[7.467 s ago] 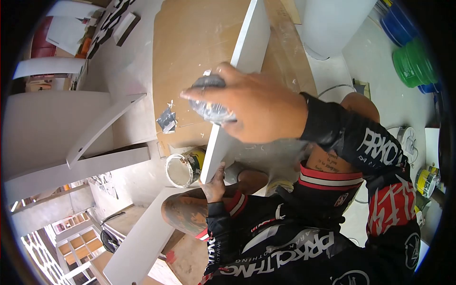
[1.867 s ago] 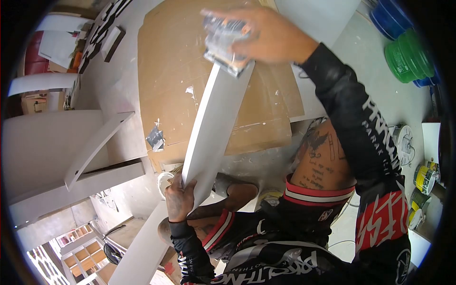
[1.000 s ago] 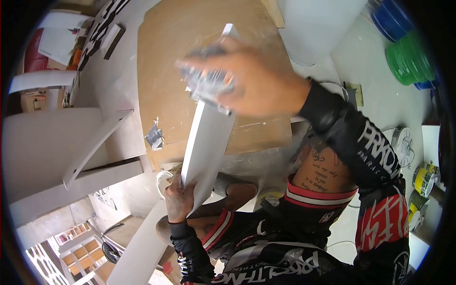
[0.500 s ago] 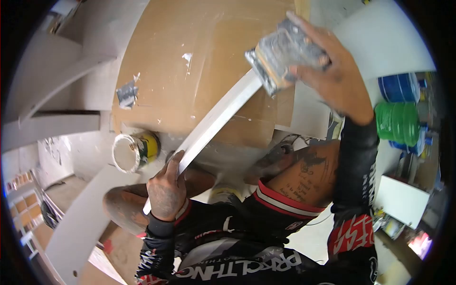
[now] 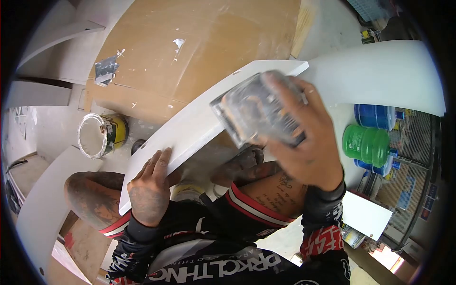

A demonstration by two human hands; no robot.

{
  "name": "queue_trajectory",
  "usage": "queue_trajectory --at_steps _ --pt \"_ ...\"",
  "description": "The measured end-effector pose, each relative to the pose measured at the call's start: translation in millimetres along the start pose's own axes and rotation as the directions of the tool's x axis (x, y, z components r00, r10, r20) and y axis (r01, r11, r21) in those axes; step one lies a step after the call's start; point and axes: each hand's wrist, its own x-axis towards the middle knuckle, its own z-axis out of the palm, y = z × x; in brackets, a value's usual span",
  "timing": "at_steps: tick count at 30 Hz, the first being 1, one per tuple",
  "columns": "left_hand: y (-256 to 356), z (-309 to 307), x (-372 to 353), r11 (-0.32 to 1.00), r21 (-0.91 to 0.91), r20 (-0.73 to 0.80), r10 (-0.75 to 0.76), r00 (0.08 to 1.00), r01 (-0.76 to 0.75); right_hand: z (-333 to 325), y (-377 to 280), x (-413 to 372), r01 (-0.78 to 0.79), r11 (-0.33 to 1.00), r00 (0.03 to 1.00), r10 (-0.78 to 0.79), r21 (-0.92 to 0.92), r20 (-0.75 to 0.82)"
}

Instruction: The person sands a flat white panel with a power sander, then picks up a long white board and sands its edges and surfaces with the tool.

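Note:
A long white board [image 5: 190, 121] lies slanted across my lap, its broad face and one long edge in sight. My left hand [image 5: 149, 192] grips its near end, with the fingers laid over the face toward the edge. In my right hand [image 5: 308, 137] is a dusty grey power sander [image 5: 259, 107], held from above and behind. The sander overlaps the board's edge past its middle, and its pad faces the board. The far tip of the board shows beyond the sander.
Brown cardboard [image 5: 156, 52] with a torn grey scrap [image 5: 106, 70] covers the floor ahead. An open paint bucket [image 5: 102, 135] stands at left. More white panels [image 5: 375, 71] lie on both sides. Blue and green water jugs [image 5: 365, 145] are at right, beside a mesh rack [image 5: 408, 175].
The board has turned from nearly edge-on to show its broad face. My right hand has brought the sander down and left along the board. The view has shifted somewhat to the right.

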Motion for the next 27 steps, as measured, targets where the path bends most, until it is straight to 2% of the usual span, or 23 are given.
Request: queue_trajectory --at_steps 1,5,7,8,10,11,15,16,19,22,24,25,27 --pt "-0.5 0.6 0.2 1.000 0.007 -0.007 0.002 1.000 -0.002 -5.9 9.5 2.9 -0.067 0.997 0.998 0.067 0.043 -0.005" --pt "-1.1 0.1 -1.2 1.000 0.007 -0.004 0.003 1.000 -0.003 -32.7 61.7 13.7 -0.020 1.000 0.993 0.019 -0.005 -0.117" --pt "1.0 -1.7 -1.4 1.000 0.015 0.003 0.002 1.000 -0.002 -48.3 76.4 18.2 -0.245 0.969 0.956 0.240 -0.008 -0.166" --pt "1.6 -1.9 -1.5 1.000 0.024 0.010 0.004 1.000 -0.004 -53.0 80.1 21.7 -0.244 0.970 0.957 0.240 -0.007 -0.165" --pt "-0.5 1.6 -3.7 1.000 0.021 -0.001 0.008 1.000 -0.008 -62.4 88.2 29.0 -0.373 0.917 0.904 0.393 0.141 -0.168" --pt "-1.4 3.2 -4.4 1.000 0.017 -0.013 0.014 1.000 -0.014 -59.2 111.8 30.0 -0.237 0.953 0.934 0.277 0.188 -0.226" --pt "-1.6 3.2 -4.1 1.000 0.025 -0.008 0.018 1.000 -0.018 -49.2 92.0 25.8 -0.275 0.948 0.927 0.306 0.161 -0.215" --pt "-1.0 2.2 -3.8 1.000 0.022 0.000 0.014 1.000 -0.014 -44.4 75.8 21.8 -0.262 0.958 0.945 0.278 0.114 -0.172" --pt "-0.9 2.8 -3.9 1.000 0.024 0.009 0.010 1.000 -0.011 -22.9 42.8 12.2 -0.120 0.992 0.991 0.121 0.032 -0.062" --pt "-2.0 3.3 -2.9 1.000 0.021 0.012 0.023 1.000 -0.023 0.1 8.5 3.6 0.022 0.998 1.000 -0.023 0.059 0.018" --pt "-2.7 1.0 -0.9 0.999 0.020 0.016 0.042 0.999 -0.043 11.4 -16.5 -1.7 -0.006 0.995 0.997 -0.002 0.099 0.075" --pt "-4.0 -0.9 0.4 0.999 0.020 0.032 0.033 0.999 -0.034 18.5 -21.5 -2.8 0.041 0.995 0.998 -0.046 0.094 0.053" --pt "-7.0 -3.1 2.9 1.000 0.015 0.049 0.005 0.999 -0.006 18.8 -24.8 -3.3 0.031 0.991 0.998 -0.038 0.129 0.054"
